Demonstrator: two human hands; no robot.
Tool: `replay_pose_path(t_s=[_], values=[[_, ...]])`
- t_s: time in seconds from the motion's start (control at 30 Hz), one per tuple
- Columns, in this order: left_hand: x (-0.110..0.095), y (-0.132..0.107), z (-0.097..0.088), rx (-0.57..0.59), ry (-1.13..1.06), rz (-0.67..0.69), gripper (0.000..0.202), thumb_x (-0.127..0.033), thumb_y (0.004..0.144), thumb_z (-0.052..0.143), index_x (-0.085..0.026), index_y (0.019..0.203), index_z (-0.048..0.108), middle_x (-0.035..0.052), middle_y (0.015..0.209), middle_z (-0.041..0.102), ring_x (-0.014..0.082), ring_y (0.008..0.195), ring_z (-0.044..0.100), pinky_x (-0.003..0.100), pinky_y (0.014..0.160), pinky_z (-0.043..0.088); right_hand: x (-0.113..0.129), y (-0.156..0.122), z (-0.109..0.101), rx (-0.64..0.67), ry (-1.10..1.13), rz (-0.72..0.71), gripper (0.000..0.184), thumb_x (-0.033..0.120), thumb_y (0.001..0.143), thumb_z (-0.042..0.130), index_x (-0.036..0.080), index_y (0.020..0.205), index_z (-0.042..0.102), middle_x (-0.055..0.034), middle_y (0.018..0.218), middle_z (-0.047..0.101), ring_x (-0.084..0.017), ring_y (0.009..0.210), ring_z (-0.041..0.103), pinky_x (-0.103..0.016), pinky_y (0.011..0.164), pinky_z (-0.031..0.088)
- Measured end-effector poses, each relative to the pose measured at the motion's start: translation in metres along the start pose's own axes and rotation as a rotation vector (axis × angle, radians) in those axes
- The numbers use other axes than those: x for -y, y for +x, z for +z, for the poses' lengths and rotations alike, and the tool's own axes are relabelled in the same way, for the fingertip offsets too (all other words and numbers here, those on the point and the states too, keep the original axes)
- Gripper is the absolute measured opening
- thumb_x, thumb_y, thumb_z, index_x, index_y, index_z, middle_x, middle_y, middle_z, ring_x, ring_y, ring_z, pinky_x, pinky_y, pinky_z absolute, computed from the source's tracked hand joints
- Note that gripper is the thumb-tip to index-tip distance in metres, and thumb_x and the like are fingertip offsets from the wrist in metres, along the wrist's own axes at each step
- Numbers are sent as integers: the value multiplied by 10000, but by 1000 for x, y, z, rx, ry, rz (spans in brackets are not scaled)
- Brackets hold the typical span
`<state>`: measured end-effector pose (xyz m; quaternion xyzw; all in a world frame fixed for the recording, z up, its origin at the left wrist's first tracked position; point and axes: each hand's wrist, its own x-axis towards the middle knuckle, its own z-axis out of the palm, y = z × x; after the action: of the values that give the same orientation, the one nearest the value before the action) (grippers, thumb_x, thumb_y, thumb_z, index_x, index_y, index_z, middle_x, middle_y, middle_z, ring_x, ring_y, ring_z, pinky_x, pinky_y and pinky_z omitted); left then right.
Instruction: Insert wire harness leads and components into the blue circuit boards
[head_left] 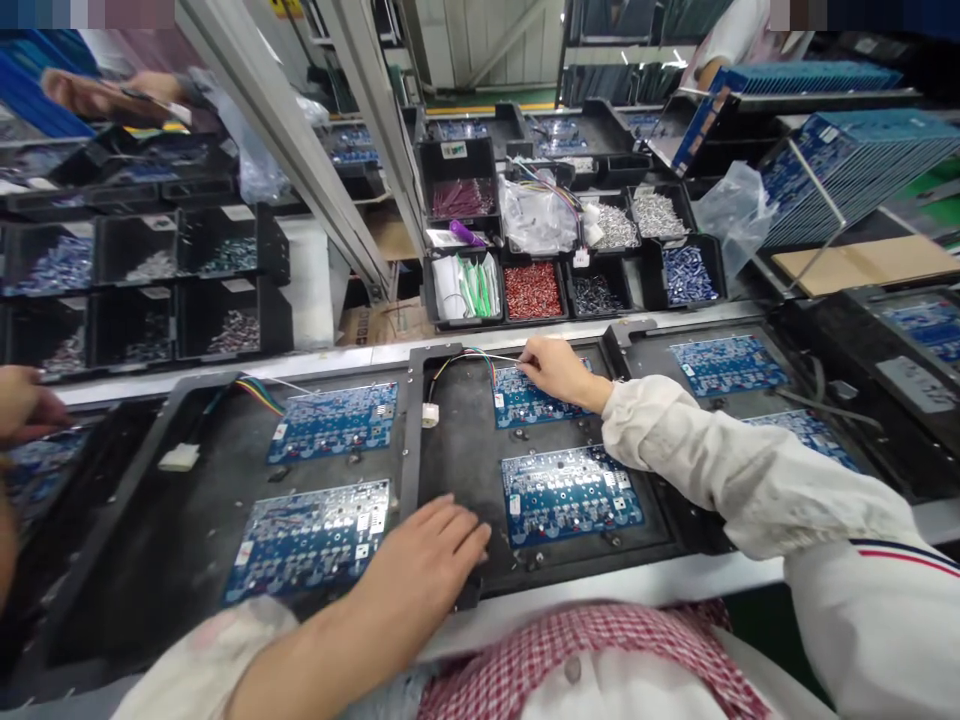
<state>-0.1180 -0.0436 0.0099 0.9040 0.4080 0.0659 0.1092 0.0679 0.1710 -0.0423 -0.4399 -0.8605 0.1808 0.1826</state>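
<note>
Right hand pinching a thin multicoloured wire harness on a blue circuit board in a black plastic tray, left hand lying open on the tray's divider (not gripping anything). That board and the blue board to its left have wires; the lower blue board and its neighbour show none so far.

- worn on the person's head, looking forward and down
- close above the black fixture tray and blue circuit boards
- black parts bins sit farther off, toward the frame's top
</note>
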Motion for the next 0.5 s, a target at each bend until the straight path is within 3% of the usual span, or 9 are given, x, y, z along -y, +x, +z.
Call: replay_pose_path(t_s=[0.1, 0.2, 0.27, 0.33, 0.37, 0.43, 0.5], values=[[-10, -15, 8, -24, -35, -33, 172, -227, 840, 492, -193, 719, 609, 36, 662, 618, 161, 614, 561, 277, 569, 434, 6, 7, -9, 95, -15, 43, 35, 142, 762, 611, 128, 742, 636, -63, 743, 647, -156, 699, 567, -261, 674, 400], [-14, -18, 11, -69, 11, -52, 296, -213, 869, 422, -189, 600, 543, 25, 561, 558, 161, 539, 516, 274, 499, 387, 2, -15, -45, 126, -57, 16, 217, 234, 726, 683, 113, 897, 628, -93, 835, 642, -181, 742, 573, -281, 686, 413], [-16, -20, 13, -111, 39, -52, 317, -182, 872, 393, -190, 593, 543, 24, 545, 549, 164, 533, 510, 281, 512, 388, -6, -57, -79, 64, -132, 12, 347, 340, 719, 691, 125, 977, 603, -113, 909, 626, -205, 783, 569, -300, 685, 412], [-16, -22, 14, -115, 54, -60, 338, -169, 872, 374, -190, 583, 549, 24, 533, 546, 164, 524, 511, 282, 512, 379, -16, -113, -107, 99, -201, 185, 297, 415, 754, 639, 156, 895, 607, -81, 775, 618, -194, 677, 551, -293, 600, 384], [-15, -22, 13, -96, 57, -75, 353, -172, 873, 365, -191, 574, 552, 25, 527, 546, 163, 519, 516, 281, 508, 371, -19, -142, -116, 180, -173, 274, 270, 435, 778, 602, 169, 825, 603, -57, 685, 600, -178, 612, 532, -283, 558, 361], [-12, -20, 9, 13, 39, -130, 386, -193, 881, 346, -191, 568, 571, 30, 529, 567, 160, 514, 540, 274, 507, 363, -21, -191, -121, 436, 31, 283, 261, 427, 829, 528, 191, 724, 568, -20, 606, 569, -147, 555, 505, -260, 523, 330], [-9, -12, -1, 200, -1, -196, 401, -225, 892, 338, -193, 592, 603, 40, 566, 607, 161, 536, 576, 266, 525, 369, -18, -219, -113, 448, 143, 265, 320, 413, 882, 430, 194, 659, 499, -1, 583, 533, -128, 549, 476, -249, 521, 304]])
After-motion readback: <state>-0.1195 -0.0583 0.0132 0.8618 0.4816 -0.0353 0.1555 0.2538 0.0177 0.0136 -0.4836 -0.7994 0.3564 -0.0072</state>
